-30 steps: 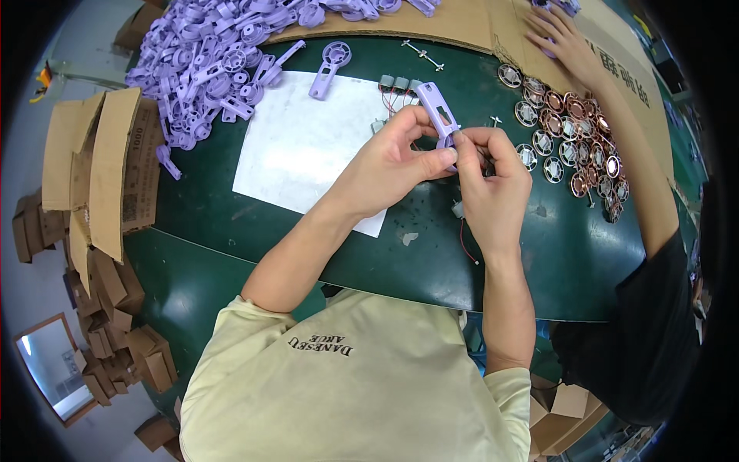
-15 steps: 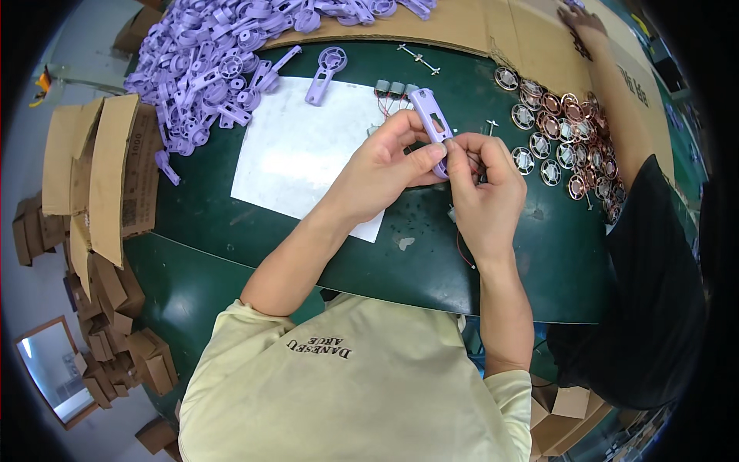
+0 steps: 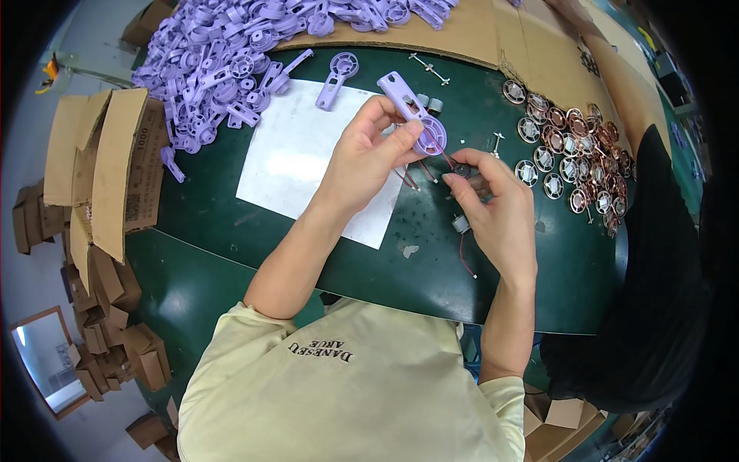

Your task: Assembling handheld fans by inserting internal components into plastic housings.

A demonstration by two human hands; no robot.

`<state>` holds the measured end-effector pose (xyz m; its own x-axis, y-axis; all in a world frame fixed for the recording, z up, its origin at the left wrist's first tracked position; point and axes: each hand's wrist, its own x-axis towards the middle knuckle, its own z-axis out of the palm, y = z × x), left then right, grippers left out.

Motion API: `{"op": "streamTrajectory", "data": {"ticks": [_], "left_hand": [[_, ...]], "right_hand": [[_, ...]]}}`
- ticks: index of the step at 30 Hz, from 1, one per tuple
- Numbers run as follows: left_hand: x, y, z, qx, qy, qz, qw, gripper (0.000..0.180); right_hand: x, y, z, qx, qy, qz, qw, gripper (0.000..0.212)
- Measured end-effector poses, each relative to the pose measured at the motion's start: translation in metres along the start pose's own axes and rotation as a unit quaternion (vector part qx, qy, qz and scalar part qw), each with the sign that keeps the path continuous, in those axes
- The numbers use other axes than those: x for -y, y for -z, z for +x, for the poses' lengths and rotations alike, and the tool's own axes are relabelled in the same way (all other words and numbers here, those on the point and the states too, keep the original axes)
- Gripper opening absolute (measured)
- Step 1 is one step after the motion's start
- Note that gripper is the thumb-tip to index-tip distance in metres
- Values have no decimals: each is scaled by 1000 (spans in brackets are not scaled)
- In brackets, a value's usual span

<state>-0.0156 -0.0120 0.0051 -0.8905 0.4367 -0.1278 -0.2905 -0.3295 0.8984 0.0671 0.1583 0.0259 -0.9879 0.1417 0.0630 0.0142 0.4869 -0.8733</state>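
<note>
The small dark part [image 3: 462,169] pinched in the right hand [image 3: 493,212] is too small to make out, and fingers cover most of it. At twelve o'clock the pile of purple parts [image 3: 223,54] runs off the frame. At three o'clock, a co-worker's arm [image 3: 627,85] is cut by the rim.

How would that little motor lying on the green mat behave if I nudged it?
The small motor looks cylindrical, so it would probably roll. Its thin wire trails loose on the green mat, likely floppy and dragging behind. It seems light for its size.
</note>
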Motion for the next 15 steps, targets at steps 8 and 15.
{"op": "streamTrajectory", "data": {"ticks": [8,15], "left_hand": [[11,-7,-5,73,-23,72,994,31],[12,-6,-5,80,-12,103,991,24]], "right_hand": [[-4,-6,1,-55,-40,134,989,25],[-10,-18,1,-67,-73,245,965,23]]}}
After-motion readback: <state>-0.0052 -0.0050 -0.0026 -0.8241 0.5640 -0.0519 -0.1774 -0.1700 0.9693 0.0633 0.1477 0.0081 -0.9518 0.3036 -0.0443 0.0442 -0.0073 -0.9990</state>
